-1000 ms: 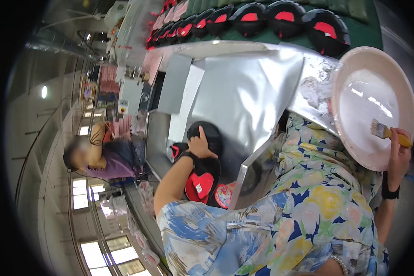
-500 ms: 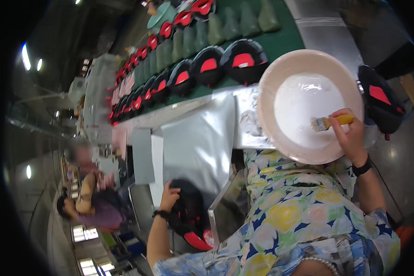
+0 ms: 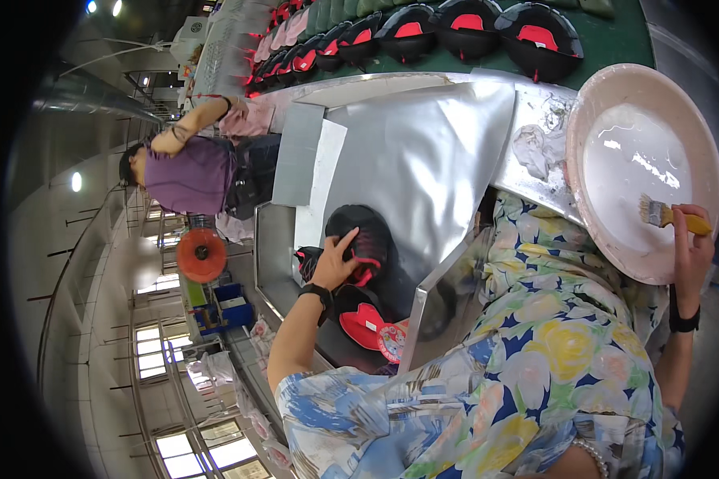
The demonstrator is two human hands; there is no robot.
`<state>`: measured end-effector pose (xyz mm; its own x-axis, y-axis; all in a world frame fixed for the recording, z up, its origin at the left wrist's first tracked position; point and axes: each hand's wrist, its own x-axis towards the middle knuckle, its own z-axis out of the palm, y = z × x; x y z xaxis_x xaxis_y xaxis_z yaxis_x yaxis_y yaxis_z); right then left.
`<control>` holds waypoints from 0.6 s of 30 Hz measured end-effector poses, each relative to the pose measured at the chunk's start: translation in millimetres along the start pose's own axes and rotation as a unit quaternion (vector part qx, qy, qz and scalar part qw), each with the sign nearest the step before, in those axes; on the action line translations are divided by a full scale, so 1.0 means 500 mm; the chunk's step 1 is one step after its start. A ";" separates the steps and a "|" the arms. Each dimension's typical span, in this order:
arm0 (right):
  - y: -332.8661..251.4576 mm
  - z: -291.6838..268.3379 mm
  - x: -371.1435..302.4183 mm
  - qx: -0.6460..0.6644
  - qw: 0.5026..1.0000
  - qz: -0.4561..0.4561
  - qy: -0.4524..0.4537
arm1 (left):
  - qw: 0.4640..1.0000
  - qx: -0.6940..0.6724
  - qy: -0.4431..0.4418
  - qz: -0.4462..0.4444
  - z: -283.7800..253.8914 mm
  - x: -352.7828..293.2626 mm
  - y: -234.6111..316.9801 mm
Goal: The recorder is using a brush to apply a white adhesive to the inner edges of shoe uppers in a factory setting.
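Note:
My left hand (image 3: 334, 267) grips a black shoe upper (image 3: 369, 227) with red lacing, its fingers at the upper's edge and inner part. The upper rests in a metal-sided trough (image 3: 435, 299). Beside my wrist lies a red-and-black shoe part (image 3: 361, 321), with a round patterned piece (image 3: 391, 342) near it. My right hand (image 3: 693, 249) is closed around the yellow handle of a paintbrush (image 3: 697, 224). The brush's pale bristles hang over white liquid (image 3: 627, 160) in a pinkish basin (image 3: 703, 132), apparently just above or touching its surface.
A silvery sheet (image 3: 423, 128) covers the bench between my hands. A crumpled cloth (image 3: 539, 152) lies left of the basin. Rows of black-and-red shoe uppers (image 3: 539, 52) line the green table behind. At left, a person in purple (image 3: 188, 180) works near an orange round object (image 3: 201, 255).
The view has swung left, so the basin sits farther right. My left hand now holds the black upper with fingers further over it. The brush remains in my right hand over the liquid.

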<state>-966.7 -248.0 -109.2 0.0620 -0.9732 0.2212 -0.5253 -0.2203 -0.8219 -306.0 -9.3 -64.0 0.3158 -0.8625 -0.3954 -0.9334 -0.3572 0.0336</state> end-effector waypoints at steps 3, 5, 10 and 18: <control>-0.013 -0.007 -0.004 -0.002 1.000 0.004 0.010 | 0.986 -0.075 0.141 0.038 -0.015 0.094 0.053; -0.021 0.000 -0.009 -0.016 1.000 0.007 0.019 | 0.978 -0.102 0.172 0.064 -0.036 0.177 0.120; -0.061 -0.005 -0.011 -0.040 0.998 -0.003 0.037 | 0.885 -0.413 0.162 0.142 -0.118 0.362 0.373; -0.076 -0.047 0.129 0.038 0.990 0.092 -0.096 | 0.654 -0.700 -0.076 0.277 -0.161 0.481 0.367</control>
<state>-962.8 -301.0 -51.5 0.1349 -0.9903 -0.0340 -0.4781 -0.0350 -0.8776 -387.8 -311.2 -79.1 -0.1254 -0.9909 -0.0490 0.2068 -0.0745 0.9755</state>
